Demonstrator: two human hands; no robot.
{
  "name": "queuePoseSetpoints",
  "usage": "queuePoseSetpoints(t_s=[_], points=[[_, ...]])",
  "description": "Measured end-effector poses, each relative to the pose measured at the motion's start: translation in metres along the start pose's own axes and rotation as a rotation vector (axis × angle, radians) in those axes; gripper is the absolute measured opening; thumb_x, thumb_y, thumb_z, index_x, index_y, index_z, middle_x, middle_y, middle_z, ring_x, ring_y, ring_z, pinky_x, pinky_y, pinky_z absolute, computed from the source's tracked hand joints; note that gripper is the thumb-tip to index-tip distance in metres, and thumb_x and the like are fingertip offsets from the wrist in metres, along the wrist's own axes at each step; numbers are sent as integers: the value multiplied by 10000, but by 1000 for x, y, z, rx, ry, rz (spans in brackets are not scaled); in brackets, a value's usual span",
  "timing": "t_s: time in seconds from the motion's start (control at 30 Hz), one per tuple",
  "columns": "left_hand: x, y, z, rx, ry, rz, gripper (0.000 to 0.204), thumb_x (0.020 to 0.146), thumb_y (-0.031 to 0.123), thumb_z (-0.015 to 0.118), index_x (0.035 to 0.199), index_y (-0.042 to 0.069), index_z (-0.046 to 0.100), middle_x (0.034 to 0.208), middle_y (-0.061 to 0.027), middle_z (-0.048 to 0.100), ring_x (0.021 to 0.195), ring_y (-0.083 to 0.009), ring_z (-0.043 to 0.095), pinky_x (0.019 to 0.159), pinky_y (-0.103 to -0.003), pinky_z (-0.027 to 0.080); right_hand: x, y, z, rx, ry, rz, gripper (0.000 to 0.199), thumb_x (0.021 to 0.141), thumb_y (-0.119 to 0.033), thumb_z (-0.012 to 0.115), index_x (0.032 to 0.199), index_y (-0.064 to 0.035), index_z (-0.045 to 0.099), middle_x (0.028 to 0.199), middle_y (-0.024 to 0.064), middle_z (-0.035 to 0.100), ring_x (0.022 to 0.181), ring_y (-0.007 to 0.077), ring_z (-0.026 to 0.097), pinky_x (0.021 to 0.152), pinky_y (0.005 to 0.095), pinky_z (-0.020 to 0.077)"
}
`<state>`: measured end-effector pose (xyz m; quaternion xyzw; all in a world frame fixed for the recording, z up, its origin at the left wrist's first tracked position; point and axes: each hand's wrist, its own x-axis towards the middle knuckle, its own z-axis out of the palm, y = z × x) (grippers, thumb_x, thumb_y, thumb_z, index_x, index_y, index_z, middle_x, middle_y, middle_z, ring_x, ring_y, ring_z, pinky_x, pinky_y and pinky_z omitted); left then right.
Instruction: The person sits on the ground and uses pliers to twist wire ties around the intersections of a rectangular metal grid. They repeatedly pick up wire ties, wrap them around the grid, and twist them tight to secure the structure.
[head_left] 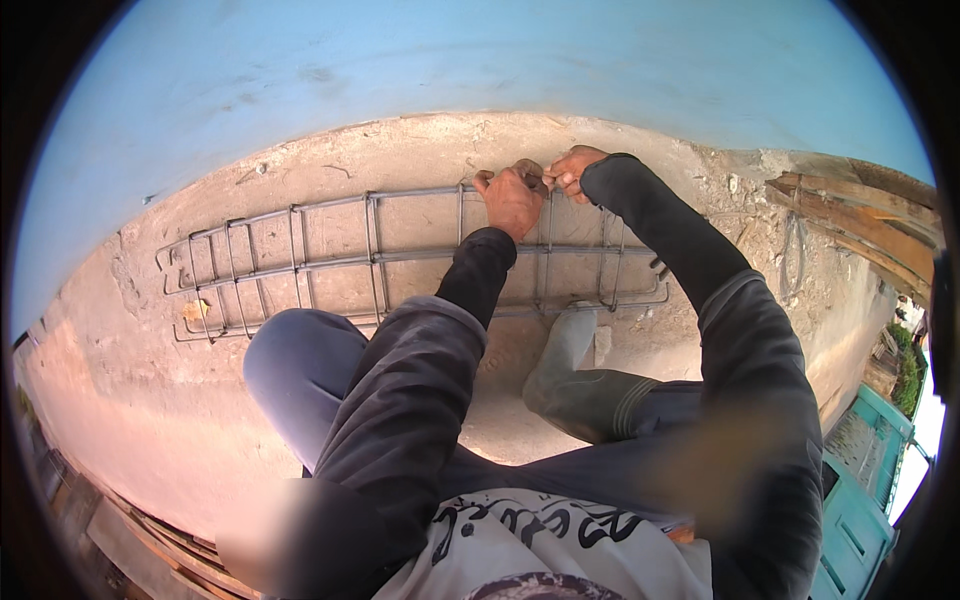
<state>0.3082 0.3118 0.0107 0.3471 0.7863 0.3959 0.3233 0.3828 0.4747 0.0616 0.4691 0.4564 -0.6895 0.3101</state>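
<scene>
Rebar cage (400, 255) lies along the concrete floor (350, 420) at the foot of a blue wall (400, 60), seen from my head view. My left hand (512, 198) is closed over the cage's top bar; my right hand (572, 170), just beside it, pinches at the same bar, and whether it holds wire I cannot tell. Stirrups stand in place left of my hands and below them, so I judge the frame mostly assembled. A rubber boot (580, 385) rests below the hands.
</scene>
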Motion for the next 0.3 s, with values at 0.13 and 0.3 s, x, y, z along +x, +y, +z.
queuePoseSetpoints(t_s=[0.13, 0.3], points=[[0, -11, -4, 31, 17, 25, 186, 826, 256, 748, 947, 117, 733, 810, -46, 743, 819, -213, 675, 1052, -443, 197, 0, -3, -4, -10, 101, -80, 209, 961, -166, 584, 1041, 19, 637, 667, 7, 523, 516, 98, 459, 490, 288, 404], [3, -9, -3, 101, -102, -12, 290, 851, 353, 711, 1062, 155, 718, 943, -58, 761, 969, -199, 662, 1072, -453, 171, 6, 21, -136, -284, 587, -144, 318, 967, -73, 533, 1267, 14, 594, 965, 132, 672, 594, 142, 546, 541, 288, 476]])
